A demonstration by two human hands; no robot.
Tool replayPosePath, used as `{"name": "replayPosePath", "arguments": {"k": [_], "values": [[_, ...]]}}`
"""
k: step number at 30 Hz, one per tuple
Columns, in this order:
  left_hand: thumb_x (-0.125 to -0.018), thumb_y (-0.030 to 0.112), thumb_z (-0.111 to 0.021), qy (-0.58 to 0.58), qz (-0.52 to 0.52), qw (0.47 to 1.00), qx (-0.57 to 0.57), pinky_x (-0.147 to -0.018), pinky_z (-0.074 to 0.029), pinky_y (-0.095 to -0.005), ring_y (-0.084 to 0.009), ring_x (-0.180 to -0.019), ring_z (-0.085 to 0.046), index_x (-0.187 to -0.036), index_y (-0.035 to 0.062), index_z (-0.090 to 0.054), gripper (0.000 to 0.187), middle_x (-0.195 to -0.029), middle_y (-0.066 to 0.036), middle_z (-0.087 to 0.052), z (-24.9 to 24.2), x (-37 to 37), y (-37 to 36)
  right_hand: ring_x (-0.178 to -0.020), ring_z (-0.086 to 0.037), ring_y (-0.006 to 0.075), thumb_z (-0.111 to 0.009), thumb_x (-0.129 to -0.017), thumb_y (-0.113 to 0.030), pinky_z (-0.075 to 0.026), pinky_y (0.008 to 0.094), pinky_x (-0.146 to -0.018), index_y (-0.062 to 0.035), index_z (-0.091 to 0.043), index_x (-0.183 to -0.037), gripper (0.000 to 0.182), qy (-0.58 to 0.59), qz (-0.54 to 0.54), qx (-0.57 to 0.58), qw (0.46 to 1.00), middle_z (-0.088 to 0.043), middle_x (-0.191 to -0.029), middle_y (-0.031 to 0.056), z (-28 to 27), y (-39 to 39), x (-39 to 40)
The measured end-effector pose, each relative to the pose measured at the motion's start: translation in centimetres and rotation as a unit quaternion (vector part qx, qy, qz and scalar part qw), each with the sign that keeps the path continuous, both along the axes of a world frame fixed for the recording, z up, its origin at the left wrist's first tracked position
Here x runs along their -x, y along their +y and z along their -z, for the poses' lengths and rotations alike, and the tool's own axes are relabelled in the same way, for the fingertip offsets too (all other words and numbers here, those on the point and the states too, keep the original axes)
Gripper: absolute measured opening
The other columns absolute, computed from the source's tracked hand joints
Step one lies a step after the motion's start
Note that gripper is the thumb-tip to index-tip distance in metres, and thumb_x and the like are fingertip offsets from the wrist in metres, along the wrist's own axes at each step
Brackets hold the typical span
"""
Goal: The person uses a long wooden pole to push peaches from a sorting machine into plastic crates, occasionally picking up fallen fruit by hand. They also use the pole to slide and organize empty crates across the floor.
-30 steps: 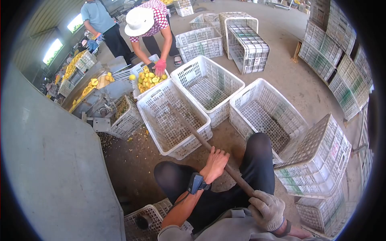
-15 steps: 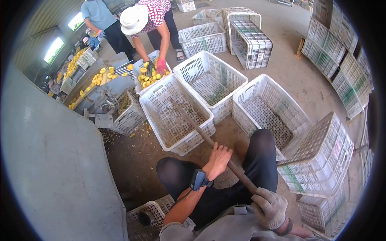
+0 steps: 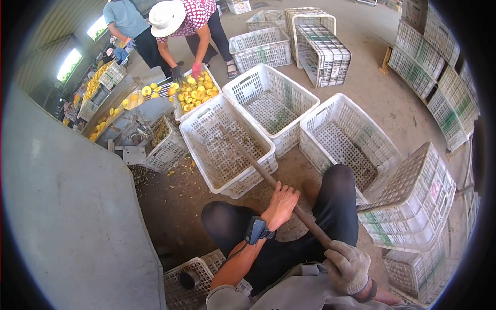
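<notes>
A long brown wooden pole [image 3: 312, 225] slants across my lap, its far end inside a white plastic crate [image 3: 230, 192]. My left hand [image 3: 280, 206], bare and with a dark device strapped at the wrist, is closed round the pole's middle. At the near end my right hand [image 3: 347, 266], in a pale work glove, grips the pole too. Beyond the first crate, another crate [image 3: 181, 113] holds many yellow fruit pieces [image 3: 195, 94]. A co-worker's gloved hands are at that fruit, one glove dark [image 3: 177, 74] and one pink [image 3: 196, 70].
A grey metal panel [image 3: 67, 196] fills the left side. Beside it a metal chute [image 3: 155, 111] carries yellow fruit. White crates stand ahead [image 3: 274, 103] and to the right [image 3: 351, 144], with a tilted one [image 3: 408, 201] near my knee. Crates are stacked [image 3: 429, 67] far right.
The co-worker has shifted left, hands moving up to the far end of the fruit crate, where more yellow fruit now shows. My hands and the pole stay almost still.
</notes>
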State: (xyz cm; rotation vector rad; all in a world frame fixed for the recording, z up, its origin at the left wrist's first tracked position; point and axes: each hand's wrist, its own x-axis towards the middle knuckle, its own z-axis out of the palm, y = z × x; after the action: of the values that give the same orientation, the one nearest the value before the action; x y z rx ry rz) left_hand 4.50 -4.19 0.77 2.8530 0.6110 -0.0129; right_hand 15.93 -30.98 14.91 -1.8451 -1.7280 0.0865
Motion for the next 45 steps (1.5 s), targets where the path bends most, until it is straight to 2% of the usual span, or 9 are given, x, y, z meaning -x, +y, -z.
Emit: {"name": "replayPosePath", "arguments": {"k": [11,14,17,20,23,45], "values": [[-0.077,0.000,-0.072,-0.010,0.000,1.000,0.004,-0.116,-0.033,-0.0543,-0.0327,-0.113,-0.062,-0.111,0.0052,-0.069,0.035,-0.105,-0.013,-0.068,0.0,0.0,0.0,-0.092,-0.074,0.0297,-0.082,-0.067,-0.007,-0.058,0.0405,-0.071,-0.0134,-0.070,-0.105,0.041,-0.002,0.000,-0.026,1.000,-0.071,-0.114,0.0083,-0.6,0.4,0.5],[-0.073,0.000,-0.073,0.026,0.002,1.000,0.001,-0.117,-0.035,-0.0529,-0.0329,-0.116,-0.059,-0.118,0.0058,-0.067,0.046,-0.112,-0.013,-0.067,0.4,-0.1,0.2,-0.092,-0.074,0.0298,-0.082,-0.067,-0.007,-0.058,0.0405,-0.071,-0.0131,-0.069,-0.105,0.041,-0.001,-0.001,-0.028,1.000,-0.071,-0.114,0.0085,-0.5,0.4,0.5],[-0.076,0.000,-0.072,0.002,0.004,1.000,0.001,-0.117,-0.033,-0.0551,-0.0328,-0.115,-0.062,-0.112,0.0050,-0.069,0.036,-0.106,-0.013,-0.068,0.8,-0.1,0.2,-0.092,-0.074,0.0300,-0.082,-0.067,-0.006,-0.058,0.0407,-0.072,-0.0129,-0.070,-0.105,0.040,0.000,-0.002,-0.027,1.000,-0.071,-0.114,0.0086,-0.5,0.3,0.5],[-0.076,0.001,-0.072,-0.002,0.005,1.000,-0.007,-0.117,-0.033,-0.0555,-0.0328,-0.115,-0.062,-0.113,0.0049,-0.069,0.037,-0.106,-0.013,-0.068,0.9,0.0,0.2,-0.092,-0.074,0.0301,-0.082,-0.067,-0.006,-0.058,0.0408,-0.072,-0.0127,-0.070,-0.105,0.040,0.001,-0.001,-0.024,1.000,-0.071,-0.114,0.0087,-0.5,0.3,0.5],[-0.072,-0.001,-0.072,0.007,0.004,1.000,-0.006,-0.116,-0.036,-0.0529,-0.0333,-0.115,-0.059,-0.116,0.0055,-0.067,0.044,-0.110,-0.013,-0.067,0.7,0.0,0.1,-0.092,-0.074,0.0302,-0.082,-0.067,-0.006,-0.058,0.0410,-0.072,-0.0125,-0.070,-0.105,0.040,0.001,0.000,-0.024,1.000,-0.071,-0.114,0.0089,-0.5,0.3,0.5],[-0.073,-0.003,-0.069,0.021,0.002,1.000,0.006,-0.114,-0.035,-0.0537,-0.0334,-0.115,-0.059,-0.113,0.0057,-0.068,0.041,-0.110,-0.013,-0.066,0.3,-0.2,0.1,-0.094,-0.073,0.0306,-0.082,-0.066,-0.005,-0.058,0.0407,-0.074,-0.0119,-0.071,-0.103,0.039,-0.001,0.002,-0.026,1.000,-0.072,-0.114,0.0099,-0.5,0.4,0.6]]}}
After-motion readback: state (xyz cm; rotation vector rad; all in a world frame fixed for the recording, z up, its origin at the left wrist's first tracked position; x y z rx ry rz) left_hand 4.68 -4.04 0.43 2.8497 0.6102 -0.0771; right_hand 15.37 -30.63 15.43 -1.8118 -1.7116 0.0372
